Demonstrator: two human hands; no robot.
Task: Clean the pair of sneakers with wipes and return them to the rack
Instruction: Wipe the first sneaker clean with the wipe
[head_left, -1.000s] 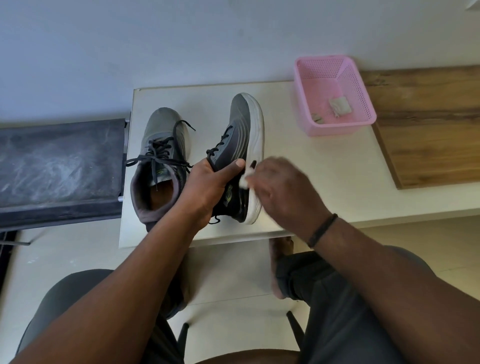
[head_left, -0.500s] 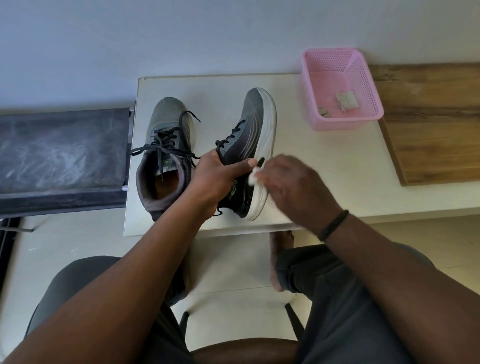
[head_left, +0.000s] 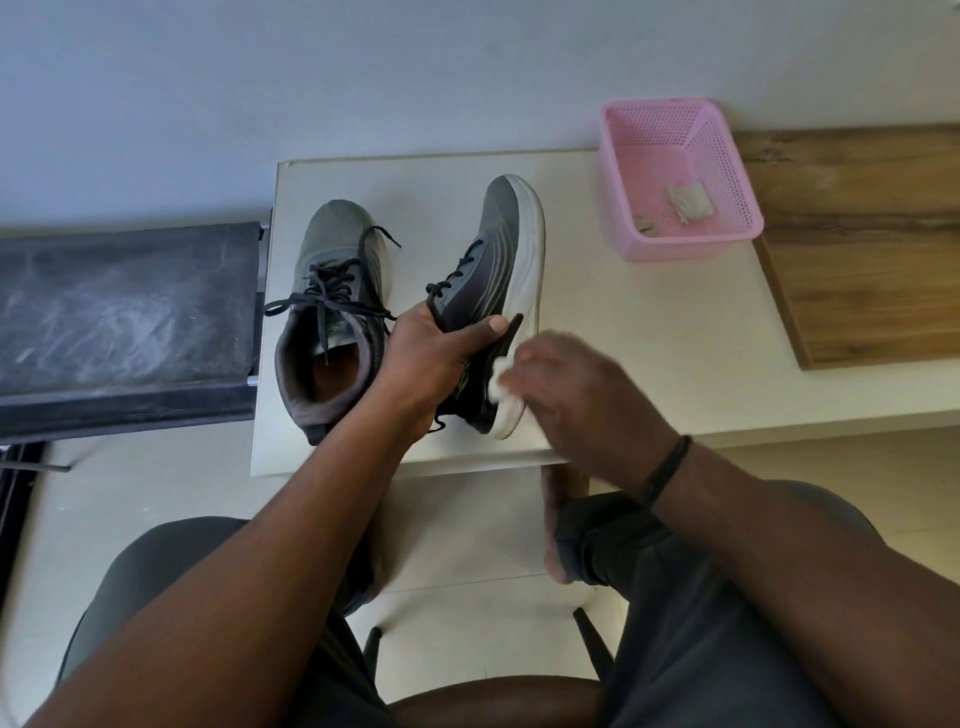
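Wipe (head_left: 500, 378) in right hand (head_left: 582, 395) meets tilted sneaker (head_left: 498, 291) sole edge.

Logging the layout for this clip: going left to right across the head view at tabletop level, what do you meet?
Black bench → upright grey sneaker → left hand gripping the tilted sneaker → right hand holding a white wipe → pink basket → wooden board.

A person's left hand (head_left: 431, 358) grips a grey sneaker (head_left: 493, 291) tipped on its side on a white tabletop (head_left: 649, 332). The right hand (head_left: 576, 384) pinches a white wipe (head_left: 500, 378) against its sole. Beyond the left fingers (head_left: 480, 332) sits the other sneaker (head_left: 332, 312).
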